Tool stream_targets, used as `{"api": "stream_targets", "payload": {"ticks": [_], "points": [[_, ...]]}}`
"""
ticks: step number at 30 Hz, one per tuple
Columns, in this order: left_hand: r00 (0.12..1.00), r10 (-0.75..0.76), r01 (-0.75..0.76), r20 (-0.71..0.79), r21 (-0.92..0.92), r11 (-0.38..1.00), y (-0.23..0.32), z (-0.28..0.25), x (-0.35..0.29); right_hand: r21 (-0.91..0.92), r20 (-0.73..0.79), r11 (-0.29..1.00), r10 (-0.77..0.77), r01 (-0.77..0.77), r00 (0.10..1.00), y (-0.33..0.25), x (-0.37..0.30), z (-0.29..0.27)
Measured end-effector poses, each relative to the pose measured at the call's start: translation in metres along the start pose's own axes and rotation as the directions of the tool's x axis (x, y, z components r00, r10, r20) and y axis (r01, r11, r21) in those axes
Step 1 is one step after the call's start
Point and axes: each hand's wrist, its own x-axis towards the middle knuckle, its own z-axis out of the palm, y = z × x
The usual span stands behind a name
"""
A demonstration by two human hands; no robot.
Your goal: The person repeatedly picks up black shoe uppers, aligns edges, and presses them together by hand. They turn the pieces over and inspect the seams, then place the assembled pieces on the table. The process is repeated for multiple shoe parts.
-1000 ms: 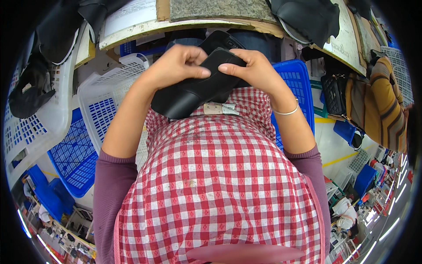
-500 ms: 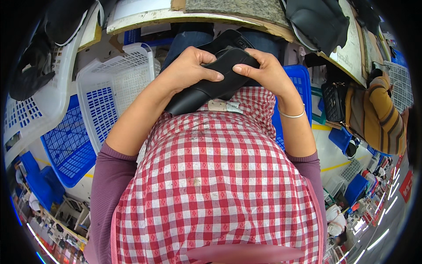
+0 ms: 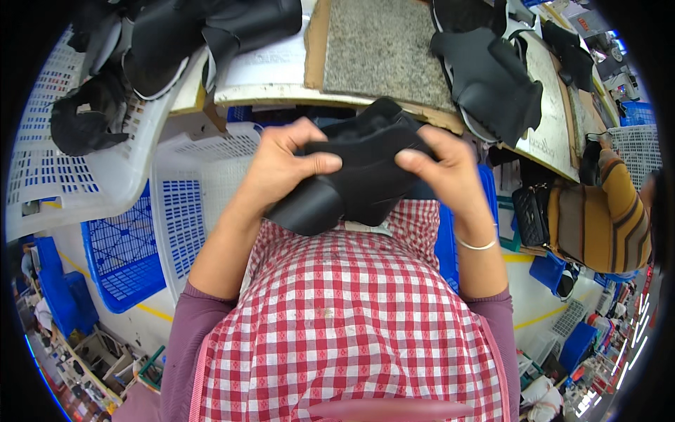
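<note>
A black leather shoe upper (image 3: pixel 362 179) is stretched between my two hands over my lap, just short of the workbench's near edge. My left hand (image 3: pixel 285 165) grips its left side, thumb on top and fingers tucked underneath. On the opposite side my right hand (image 3: pixel 450 169) pinches the upper the same way; these fingers are partly blurred by motion. Smooth black panels and a raised, folded edge show on the upper. Its underside is hidden.
A grey stone slab (image 3: pixel 376 53) lies on the bench, with black uppers (image 3: pixel 172 46) heaped left and more uppers (image 3: pixel 492 88) right. White baskets (image 3: pixel 172 232) and a blue crate (image 3: pixel 126 292) stand at left. A person in a striped top (image 3: pixel 598 218) is at right.
Both hands have shifted toward the lower part of the view with the upper, which is now turned and spread wider. More of the bench and its black uppers shows.
</note>
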Motion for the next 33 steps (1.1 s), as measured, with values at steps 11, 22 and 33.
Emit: {"api": "stream_targets", "payload": {"ticks": [11, 22, 33], "points": [[0.842, 0.539, -0.328, -0.014, 0.781, 0.532, 0.081, 0.030, 0.063, 0.356, -0.069, 0.927, -0.097, 0.116, 0.993, -0.036, 0.079, 0.025], [0.458, 0.862, -0.344, -0.217, 0.851, 0.397, 0.161, -0.073, 0.087, -0.921, -0.253, 0.381, -0.437, -0.077, 0.863, -0.094, 0.016, -0.177], [0.644, 0.762, -0.531, -0.071, 0.675, 0.512, 0.135, 0.020, 0.083, -0.999, -0.007, 0.035, -0.816, 0.037, 0.579, -0.164, 0.011, -0.124]]}}
